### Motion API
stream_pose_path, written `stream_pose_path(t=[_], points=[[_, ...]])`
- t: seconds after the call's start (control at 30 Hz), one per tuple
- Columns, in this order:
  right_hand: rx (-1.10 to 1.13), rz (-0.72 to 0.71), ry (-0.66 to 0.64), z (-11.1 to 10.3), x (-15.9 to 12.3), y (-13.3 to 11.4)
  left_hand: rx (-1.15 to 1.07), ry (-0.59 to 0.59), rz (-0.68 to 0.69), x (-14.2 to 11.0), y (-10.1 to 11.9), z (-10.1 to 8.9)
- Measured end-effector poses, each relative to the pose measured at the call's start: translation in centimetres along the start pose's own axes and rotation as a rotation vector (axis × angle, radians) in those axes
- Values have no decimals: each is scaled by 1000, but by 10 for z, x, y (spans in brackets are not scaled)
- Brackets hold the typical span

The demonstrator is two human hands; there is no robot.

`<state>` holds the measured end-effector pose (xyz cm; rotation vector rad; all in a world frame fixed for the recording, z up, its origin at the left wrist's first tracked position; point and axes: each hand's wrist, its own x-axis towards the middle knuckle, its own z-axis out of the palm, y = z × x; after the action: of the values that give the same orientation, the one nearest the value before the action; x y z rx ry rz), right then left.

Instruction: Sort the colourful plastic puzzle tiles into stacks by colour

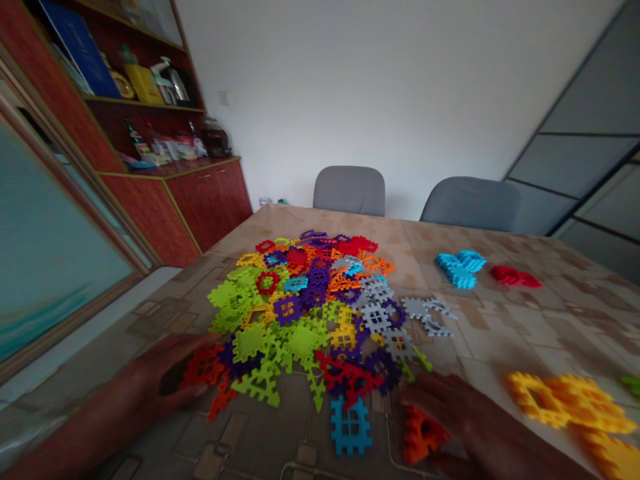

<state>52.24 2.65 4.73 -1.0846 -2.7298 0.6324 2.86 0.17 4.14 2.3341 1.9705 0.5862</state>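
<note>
A heap of colourful interlocking plastic tiles (300,340) with toothed edges spreads over the table in front of me. At its near left edge, my left hand (160,377) has its thumb and fingers around an orange window tile (206,365) that lies against the heap. On the near right, my right hand (457,410) grips orange-red tiles (421,433), seemingly stacked; its fingers partly cover them. A blue window tile (351,427) lies flat between my hands. Grey tiles (377,318) lie at the heap's right side, lime green ones (303,340) at its front.
Sorted groups lie to the right: blue tiles (460,268), red tiles (515,275) and yellow tiles (573,403). The patterned tablecloth (240,437) covers the table. Two grey chairs (349,190) stand at the far side, a wooden cabinet (200,207) at the back left.
</note>
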Motion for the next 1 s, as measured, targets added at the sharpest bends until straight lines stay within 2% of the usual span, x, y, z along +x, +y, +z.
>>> stream_pose_path(t=[0.1,0.2,0.3,0.4,0.53,0.67,0.73,0.8,0.9,1.0], points=[[-32,29,-43,-1,2,-1,-66,-74,-41,-9,-15,2],[-33,32,-45,-2,1,0,-121,-22,-94,-20,-18,3],[-17,7,-13,-2,-9,4,-135,32,-78,-28,-2,4],[-21,35,33,1,-26,11,-143,48,2,-30,26,7],[-37,53,54,7,-36,18,-206,86,143,-12,63,14],[-43,29,78,2,-24,11,-192,36,218,31,79,19],[-53,4,102,-5,-16,4,-165,-4,249,47,77,19],[-46,-16,108,-12,-11,-3,-135,21,241,48,67,18],[-29,-15,125,-15,-9,-5,-47,91,155,25,47,17],[-58,-26,170,-13,-11,-1,37,5,136,-4,26,20]])
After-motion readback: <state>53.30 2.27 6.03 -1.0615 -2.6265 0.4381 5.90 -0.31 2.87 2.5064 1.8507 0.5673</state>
